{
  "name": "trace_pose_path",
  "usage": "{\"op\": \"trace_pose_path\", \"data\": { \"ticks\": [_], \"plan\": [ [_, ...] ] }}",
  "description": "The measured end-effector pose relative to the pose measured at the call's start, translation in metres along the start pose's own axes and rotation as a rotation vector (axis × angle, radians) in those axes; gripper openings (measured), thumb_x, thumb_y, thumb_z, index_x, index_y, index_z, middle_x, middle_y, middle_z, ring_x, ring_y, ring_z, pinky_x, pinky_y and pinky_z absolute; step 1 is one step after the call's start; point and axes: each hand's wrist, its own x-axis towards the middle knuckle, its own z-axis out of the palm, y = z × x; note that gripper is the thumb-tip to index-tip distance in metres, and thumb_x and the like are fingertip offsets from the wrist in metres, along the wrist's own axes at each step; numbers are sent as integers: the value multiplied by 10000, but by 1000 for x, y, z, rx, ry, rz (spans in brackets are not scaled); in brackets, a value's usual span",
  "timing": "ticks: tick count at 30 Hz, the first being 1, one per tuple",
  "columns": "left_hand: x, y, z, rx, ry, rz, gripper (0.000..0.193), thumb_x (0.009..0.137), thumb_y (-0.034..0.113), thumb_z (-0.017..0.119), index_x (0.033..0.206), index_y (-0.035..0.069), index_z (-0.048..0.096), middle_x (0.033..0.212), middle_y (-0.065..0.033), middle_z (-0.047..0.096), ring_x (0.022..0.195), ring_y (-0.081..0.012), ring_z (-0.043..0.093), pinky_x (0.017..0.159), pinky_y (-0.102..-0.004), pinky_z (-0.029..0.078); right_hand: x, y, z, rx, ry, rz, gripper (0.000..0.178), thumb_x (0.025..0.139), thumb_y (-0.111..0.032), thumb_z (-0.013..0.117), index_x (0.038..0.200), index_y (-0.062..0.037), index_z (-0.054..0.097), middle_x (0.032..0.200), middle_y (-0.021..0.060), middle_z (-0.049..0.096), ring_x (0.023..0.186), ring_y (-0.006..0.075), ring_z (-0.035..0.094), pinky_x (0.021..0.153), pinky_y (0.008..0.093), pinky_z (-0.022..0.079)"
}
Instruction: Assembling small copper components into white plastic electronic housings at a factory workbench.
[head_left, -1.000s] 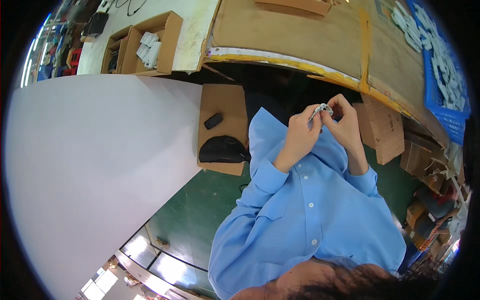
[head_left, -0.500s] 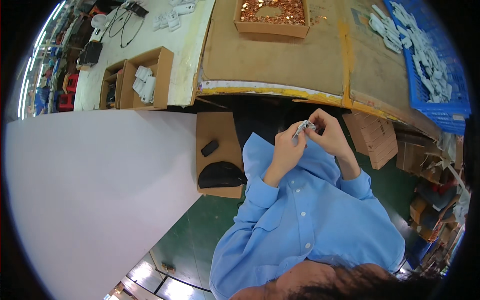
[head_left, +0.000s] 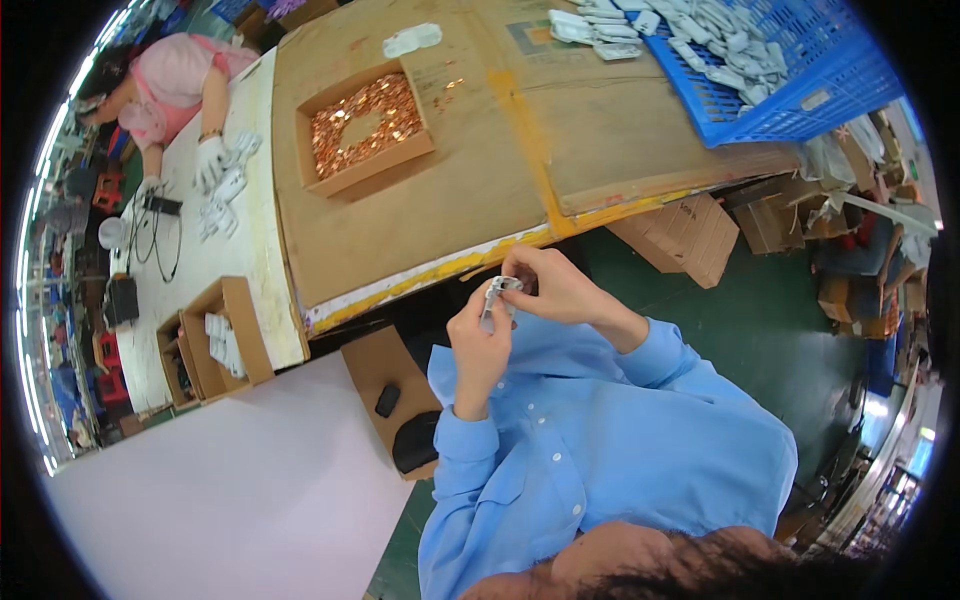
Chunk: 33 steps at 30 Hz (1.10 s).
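Close to the table's near edge, in front of my chest, both hands hold one small white plastic housing (head_left: 492, 318). My left hand (head_left: 476, 352) is closed round its lower part. My right hand (head_left: 552, 287) is closed with fingertips pinched at its top end, bent over the open inner side. The fingers hide much of the housing, and any small part in the right fingertips is too small to make out. Beyond my hands, a cardboard box (head_left: 378, 174) on the table holds many small copper-coloured metal pieces (head_left: 397, 104).
A blue plastic basket (head_left: 815, 112) at the far right holds many white housings (head_left: 735, 45); more lie beside it. Left, a co-worker's gloved hand (head_left: 210, 163) touches white parts on a white table (head_left: 265, 200). Cardboard boxes (head_left: 245, 325) stand on its near end.
The view has turned, so the table and boxes appear shifted left and tilted. The co-worker has come into view. Both my hands still hold the housing, the right fingertips at its top.
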Motion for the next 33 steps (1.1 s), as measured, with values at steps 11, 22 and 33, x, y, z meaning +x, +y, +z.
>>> {"op": "trace_pose_path", "data": {
  "ticks": [11, 22, 33],
  "plan": [
    [42, 17, 11, 40, -114, 14, 244, 932, 33, 542, 1143, -55, 627, 880, -149, 705, 692, -179, 699, 588, -293, 571, 18, 5, -31, 34, 47, -41, 190, 824, -61, 700, 880, -11, 526, 718, 66, 617, 645, 107, 593, 569, 259, 482],
    [65, 7, 24, -3, -108, -35, 211, 944, 68, 543, 1115, -22, 628, 815, -118, 684, 619, -155, 653, 582, -270, 508, 30, 9, -40, -33, 147, -26, 190, 807, -87, 700, 888, -13, 545, 753, 103, 625, 682, 200, 636, 605, 312, 510],
    [71, -7, -51, 254, 157, 18, 252, 934, 169, 593, 1112, -8, 616, 864, -183, 669, 758, -247, 649, 693, -351, 505, 81, -3, -98, -334, 69, -116, 377, 819, -263, 749, 1070, -7, 633, 959, 155, 677, 894, 258, 662, 804, 371, 526]
  ]
}}
